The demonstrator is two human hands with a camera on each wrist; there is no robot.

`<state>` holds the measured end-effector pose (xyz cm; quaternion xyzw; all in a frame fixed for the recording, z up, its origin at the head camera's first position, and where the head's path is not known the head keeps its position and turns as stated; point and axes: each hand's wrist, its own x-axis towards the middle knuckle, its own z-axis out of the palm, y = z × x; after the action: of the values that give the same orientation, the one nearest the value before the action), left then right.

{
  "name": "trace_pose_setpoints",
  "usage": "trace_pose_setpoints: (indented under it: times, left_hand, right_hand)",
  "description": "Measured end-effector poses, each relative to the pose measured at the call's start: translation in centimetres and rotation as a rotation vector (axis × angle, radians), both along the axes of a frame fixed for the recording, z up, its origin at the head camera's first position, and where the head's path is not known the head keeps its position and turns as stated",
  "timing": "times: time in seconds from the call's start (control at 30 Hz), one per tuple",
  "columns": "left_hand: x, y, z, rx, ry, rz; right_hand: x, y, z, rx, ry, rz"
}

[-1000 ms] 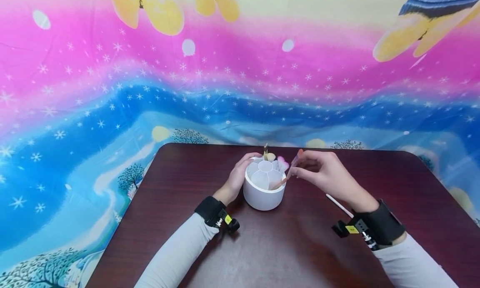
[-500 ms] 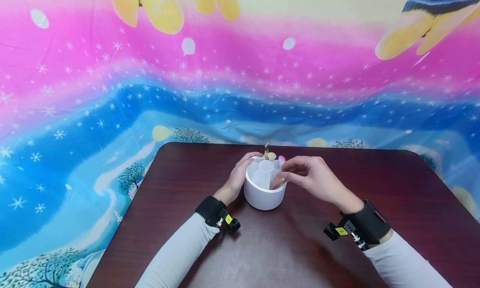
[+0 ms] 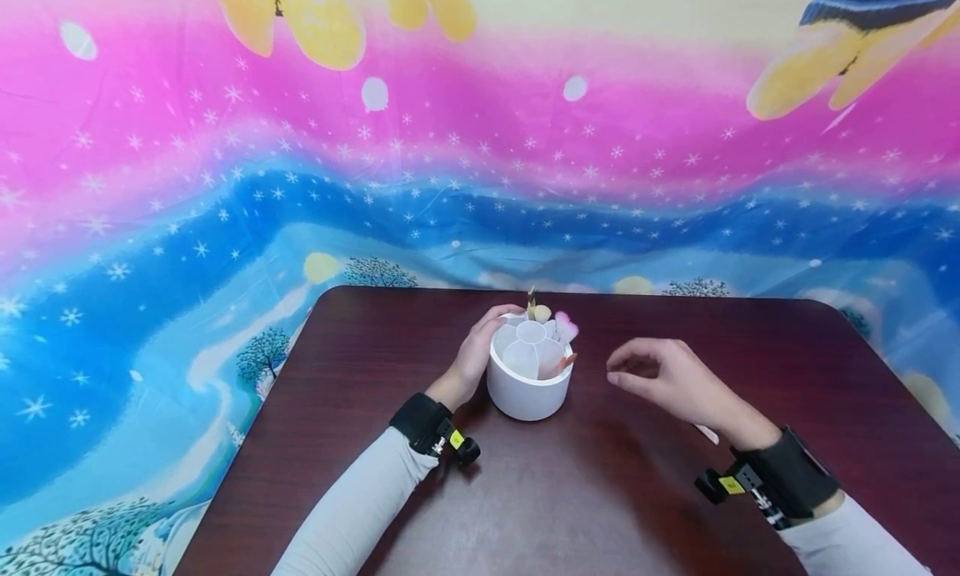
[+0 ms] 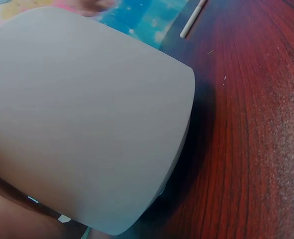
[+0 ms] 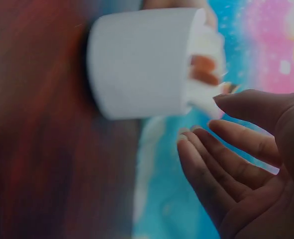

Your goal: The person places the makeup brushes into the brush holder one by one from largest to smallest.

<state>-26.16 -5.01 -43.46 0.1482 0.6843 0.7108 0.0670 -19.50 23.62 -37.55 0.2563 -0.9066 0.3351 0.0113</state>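
A white round holder (image 3: 527,398) with petal-shaped compartments stands upright on the table. My left hand (image 3: 474,351) grips its far left side, fingers over the rim. In the left wrist view the holder's pale wall (image 4: 97,114) hides most of that hand. Two orange tips (image 3: 567,362) lean over the right rim from the front right compartment. Behind them stand a pink-and-white fluffy brush head (image 3: 566,326), a cream round brush head (image 3: 541,313) and a gold piece (image 3: 532,299). My right hand (image 3: 675,382) hovers to the right of the holder, fingers loosely bent, holding nothing.
A thin white stick (image 3: 707,433) lies on the dark red-brown table (image 3: 360,351), mostly hidden beneath my right wrist; the left wrist view shows its rounded end (image 4: 184,33). A colourful printed cloth (image 3: 480,159) hangs behind the table's back edge.
The orange-tipped brush went down from my right hand into the holder's front right compartment. That hand let go and drew back to the right. My left hand stayed on the holder.
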Motion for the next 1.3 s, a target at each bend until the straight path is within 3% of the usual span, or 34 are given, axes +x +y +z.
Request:
trace_pose_setpoints:
  times: [0.1,0.23,0.43,0.57,0.83,0.97,1.13,1.3]
  left_hand:
    - [0.0,0.0,0.0,-0.001,0.003,0.005]
    - [0.0,0.0,0.0,0.002,0.007,0.008]
    - [0.0,0.0,0.0,0.011,0.006,0.007]
    - [0.0,-0.1,0.1,0.015,0.011,0.011]
    - [-0.1,0.0,0.0,0.008,0.001,-0.001]
    - [-0.1,0.0,-0.1,-0.003,0.003,-0.003]
    - [-0.1,0.0,0.0,-0.002,0.011,0.000]
    - [0.0,-0.1,-0.1,-0.006,-0.002,-0.008]
  right_hand:
    - [0.6,1.4,-1.9,0.059,-0.024,-0.006]
    - [1.6,3.4,-4.0,0.129,-0.143,-0.015]
    - [2.4,6.4,-5.4,0.164,-0.276,-0.057]
    - [2.1,8.0,-5.3,0.188,-0.259,-0.137]
    - [0.1,8.8,-5.9,0.302,-0.110,-0.259]
    - [-1.1,8.1,-6.1,0.334,-0.104,-0.258]
    - [-2.2,6.2,-5.9,0.292,-0.137,-0.224]
    - [-2.2,4.2,-5.6,0.242,-0.135,-0.177]
